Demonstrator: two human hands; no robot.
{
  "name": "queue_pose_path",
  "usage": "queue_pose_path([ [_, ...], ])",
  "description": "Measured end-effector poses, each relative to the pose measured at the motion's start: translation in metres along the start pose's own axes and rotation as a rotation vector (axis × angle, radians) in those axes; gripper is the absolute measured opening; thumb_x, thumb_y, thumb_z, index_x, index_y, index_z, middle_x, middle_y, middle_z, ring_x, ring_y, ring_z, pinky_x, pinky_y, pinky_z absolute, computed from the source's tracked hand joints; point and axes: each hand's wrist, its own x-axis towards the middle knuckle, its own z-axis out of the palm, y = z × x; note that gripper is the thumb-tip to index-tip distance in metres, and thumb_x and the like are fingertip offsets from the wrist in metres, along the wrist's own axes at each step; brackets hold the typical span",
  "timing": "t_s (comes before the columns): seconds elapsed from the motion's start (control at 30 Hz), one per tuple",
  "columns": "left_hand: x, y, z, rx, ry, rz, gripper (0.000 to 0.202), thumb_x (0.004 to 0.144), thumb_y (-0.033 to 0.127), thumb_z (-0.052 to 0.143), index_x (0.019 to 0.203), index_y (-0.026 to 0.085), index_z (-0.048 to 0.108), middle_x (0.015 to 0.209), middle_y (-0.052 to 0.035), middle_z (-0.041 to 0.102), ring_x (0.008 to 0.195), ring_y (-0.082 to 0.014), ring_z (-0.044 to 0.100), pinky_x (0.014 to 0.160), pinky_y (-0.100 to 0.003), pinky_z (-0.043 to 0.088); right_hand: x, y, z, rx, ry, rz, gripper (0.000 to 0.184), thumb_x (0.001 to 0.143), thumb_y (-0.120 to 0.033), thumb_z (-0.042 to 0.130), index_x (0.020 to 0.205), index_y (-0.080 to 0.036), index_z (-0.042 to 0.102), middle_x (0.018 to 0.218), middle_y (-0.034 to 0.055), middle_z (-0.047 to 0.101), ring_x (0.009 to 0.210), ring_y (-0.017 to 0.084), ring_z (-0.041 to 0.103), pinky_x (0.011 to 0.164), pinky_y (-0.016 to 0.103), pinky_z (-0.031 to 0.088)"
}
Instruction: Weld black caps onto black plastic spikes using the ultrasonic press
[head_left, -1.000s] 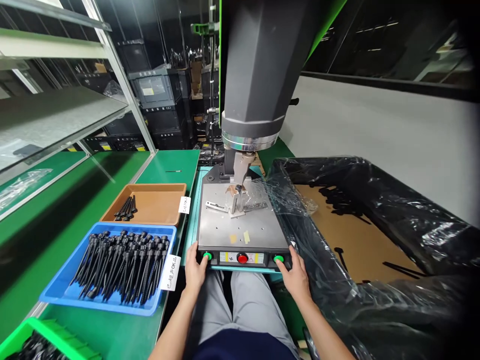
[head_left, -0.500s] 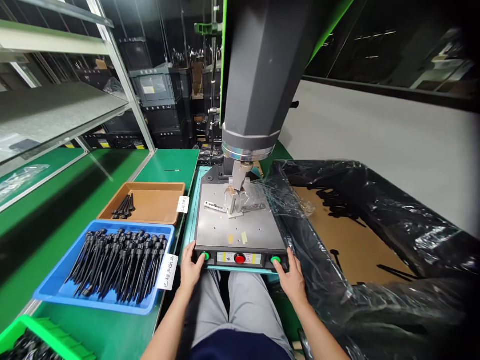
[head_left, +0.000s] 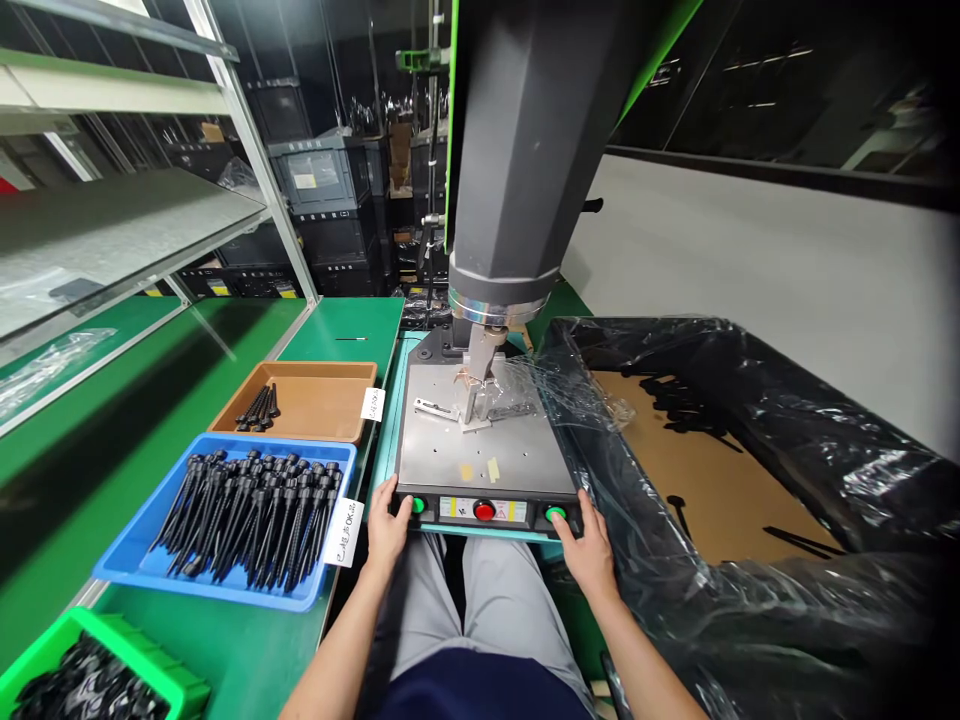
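My left hand (head_left: 388, 525) rests at the left front corner of a bench machine's base, its thumb at the edge of a green button (head_left: 418, 505). At the opposite corner, my right hand (head_left: 589, 550) has its fingers along the side and its thumb touching the other green button (head_left: 555, 514). Both hands are open. Between the buttons is a red button (head_left: 484, 511). A small fixture (head_left: 471, 408) stands on the metal plate (head_left: 442, 455), directly beneath the machine's metal tool tip (head_left: 484, 350). Clear plastic film hides what the fixture holds.
On the left, a blue tray (head_left: 120, 570) holds many black strap-like parts; a brown tray (head_left: 322, 385) holds several. A green bin (head_left: 176, 680) contains small black parts. To the right stands a box lined with black plastic (head_left: 660, 540), with black parts inside. The grey machine head (head_left: 506, 150) hangs overhead.
The camera view has shifted slightly, bringing more of the green bin into sight. My left thumb covers less of its green button. Both hands keep their places at the base corners.
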Motion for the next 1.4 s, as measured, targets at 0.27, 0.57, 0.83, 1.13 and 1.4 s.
queue_pose_path([
  [0.27, 0.03, 0.083, 0.019, -0.169, -0.036, 0.138, 0.032, 0.086, 0.035, 0.058, 0.113, 0.019, 0.064, 0.122, -0.0122, 0.06, 0.115, -0.024, 0.056, 0.099, -0.043, 0.047, 0.009, -0.011, -0.007, 0.077, 0.102, -0.028, 0.07, 0.08, -0.068, 0.052, 0.124, -0.014, 0.06, 0.119, 0.019, 0.059, 0.11, 0.034, 0.058, 0.095, 0.05, 0.045],
  [0.57, 0.097, 0.15, 0.07, -0.384, -0.203, -0.023, 0.052, 0.076, 0.036, 0.072, 0.121, 0.014, 0.058, 0.121, -0.0158, 0.061, 0.108, -0.0231, 0.059, 0.096, -0.039, 0.046, 0.031, -0.08, 0.015, 0.407, -0.045, -0.124, 0.045, 0.085, -0.053, 0.055, 0.109, -0.016, 0.066, 0.107, 0.0158, 0.068, 0.097, 0.028, 0.065, 0.088, 0.047, 0.053],
  [0.83, 0.121, 0.172, 0.092, -0.579, -0.251, -0.303, 0.042, 0.072, 0.033, 0.076, 0.104, 0.013, 0.058, 0.078, -0.0031, 0.064, 0.066, -0.0131, 0.063, 0.065, -0.027, 0.049, 0.085, -0.124, 0.07, 0.757, -0.317, 0.096, 0.069, 0.072, -0.057, 0.067, 0.126, -0.016, 0.058, 0.108, 0.0156, 0.068, 0.084, 0.025, 0.068, 0.072, 0.042, 0.058],
  [1.13, 0.122, 0.182, 0.09, -0.756, -0.309, -0.285, 0.038, 0.063, 0.032, 0.08, 0.088, 0.012, 0.06, 0.06, 0.002, 0.059, 0.052, -0.0102, 0.058, 0.049, -0.02, 0.04, 0.138, -0.171, 0.086, 0.542, -0.124, -0.248, 0.07, 0.084, -0.06, 0.05, 0.136, -0.014, 0.049, 0.129, 0.0196, 0.056, 0.108, 0.027, 0.059, 0.086, 0.043, 0.052],
  [1.4, 0.128, 0.203, 0.084, -0.787, -0.325, -0.268, 0.044, 0.064, 0.03, 0.08, 0.1, 0.011, 0.062, 0.063, 0.0023, 0.06, 0.051, -0.0071, 0.056, 0.048, -0.017, 0.039, 0.169, -0.221, 0.076, 0.424, -0.144, -0.449, 0.052, 0.08, -0.057, 0.053, 0.102, -0.012, 0.068, 0.113, 0.0193, 0.063, 0.111, 0.031, 0.056, 0.098, 0.048, 0.043],
])
